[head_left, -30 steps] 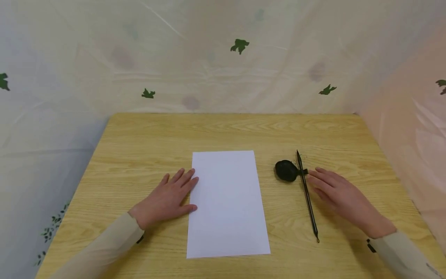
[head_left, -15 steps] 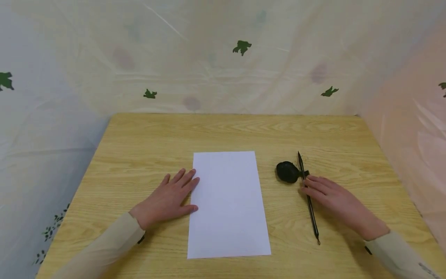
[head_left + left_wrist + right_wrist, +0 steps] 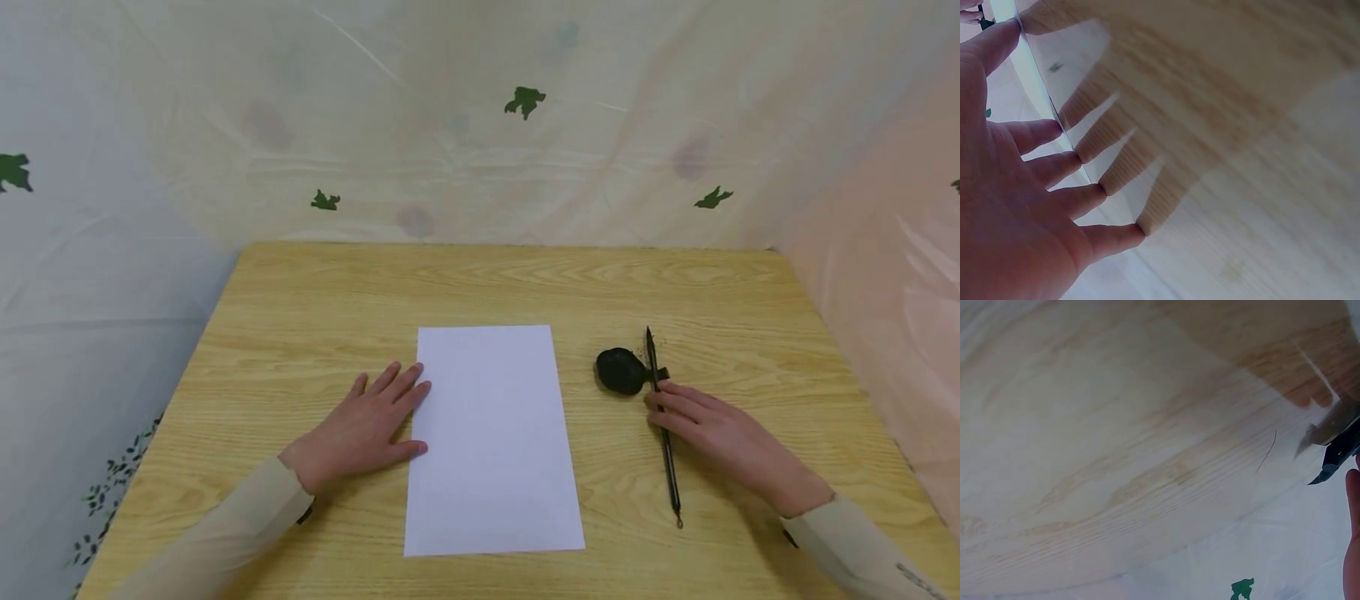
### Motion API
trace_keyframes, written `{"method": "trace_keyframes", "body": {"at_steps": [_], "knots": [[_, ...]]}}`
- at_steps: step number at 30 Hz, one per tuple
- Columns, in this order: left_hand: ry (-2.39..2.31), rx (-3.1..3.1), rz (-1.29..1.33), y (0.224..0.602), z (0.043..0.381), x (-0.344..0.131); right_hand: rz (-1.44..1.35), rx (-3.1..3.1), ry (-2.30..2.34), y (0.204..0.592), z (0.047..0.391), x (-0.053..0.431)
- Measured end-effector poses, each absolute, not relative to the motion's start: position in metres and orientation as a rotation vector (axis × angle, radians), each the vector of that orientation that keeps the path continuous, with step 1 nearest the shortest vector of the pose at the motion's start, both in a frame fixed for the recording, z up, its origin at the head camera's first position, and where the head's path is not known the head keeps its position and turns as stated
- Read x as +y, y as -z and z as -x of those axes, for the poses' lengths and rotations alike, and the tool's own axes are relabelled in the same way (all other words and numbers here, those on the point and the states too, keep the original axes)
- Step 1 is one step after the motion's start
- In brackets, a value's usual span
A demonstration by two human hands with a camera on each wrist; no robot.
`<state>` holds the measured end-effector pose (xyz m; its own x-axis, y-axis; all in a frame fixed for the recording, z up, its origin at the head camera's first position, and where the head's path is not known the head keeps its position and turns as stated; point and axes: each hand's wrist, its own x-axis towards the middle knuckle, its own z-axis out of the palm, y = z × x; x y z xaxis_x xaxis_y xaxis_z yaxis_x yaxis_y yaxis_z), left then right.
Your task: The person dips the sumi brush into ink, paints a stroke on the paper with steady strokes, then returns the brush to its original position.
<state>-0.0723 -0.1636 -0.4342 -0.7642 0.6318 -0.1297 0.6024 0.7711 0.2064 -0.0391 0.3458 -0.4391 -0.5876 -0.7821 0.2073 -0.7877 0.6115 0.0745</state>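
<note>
A blank white sheet of paper [image 3: 491, 442] lies on the table. My left hand [image 3: 360, 429] rests flat with spread fingers, their tips on the sheet's left edge; the left wrist view shows the palm side of the same hand [image 3: 1022, 206]. To the right is a black calligraphy brush [image 3: 668, 467] with a pointed tip and a small loop at its lower end. My right hand [image 3: 731, 442] holds it near mid-length, the thumb hidden beneath. Beside the brush sits a rounded black dish [image 3: 620, 372] with a short stem, which the brush crosses. The brush's dark tip [image 3: 1330, 469] shows in the right wrist view.
The wooden table [image 3: 337, 292] has a pale cloth backdrop [image 3: 420, 108] with green bird shapes behind it. Cloth also hangs along its left and right sides. A few tiny specks lie near the brush tip.
My right hand has moved left from beside the brush onto it, and its fingers now hold the shaft. The brush has turned slightly, its tip to the right. My left hand stays put.
</note>
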Motion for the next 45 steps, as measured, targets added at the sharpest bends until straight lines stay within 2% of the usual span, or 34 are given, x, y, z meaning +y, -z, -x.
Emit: {"method": "trace_keyframes", "body": {"at_steps": [18,30,33,36,38,42,45], "knots": [[-0.231,2.76,-0.959,0.435,0.072,-0.164,-1.375,-2.507,-0.046,0.438,0.04,0.346],[-0.223,2.77,-0.958,0.439,0.073,-0.163,-1.161,-2.426,-0.183,0.418,0.04,0.337],[-0.216,2.77,-0.951,0.44,0.073,-0.164,-0.948,-2.672,-0.412,0.409,0.036,0.331],[-0.22,2.773,-0.955,0.44,0.072,-0.164,-0.483,-2.922,-0.79,0.398,0.031,0.323],[-0.23,2.775,-0.96,0.44,0.072,-0.163,-0.476,-2.816,-0.861,0.395,0.033,0.318],[-0.233,2.777,-0.963,0.439,0.072,-0.163,-0.871,-2.24,-0.52,0.394,0.047,0.306],[-0.227,2.78,-0.967,0.439,0.073,-0.163,-0.844,-2.039,-0.477,0.39,0.053,0.294]]}}
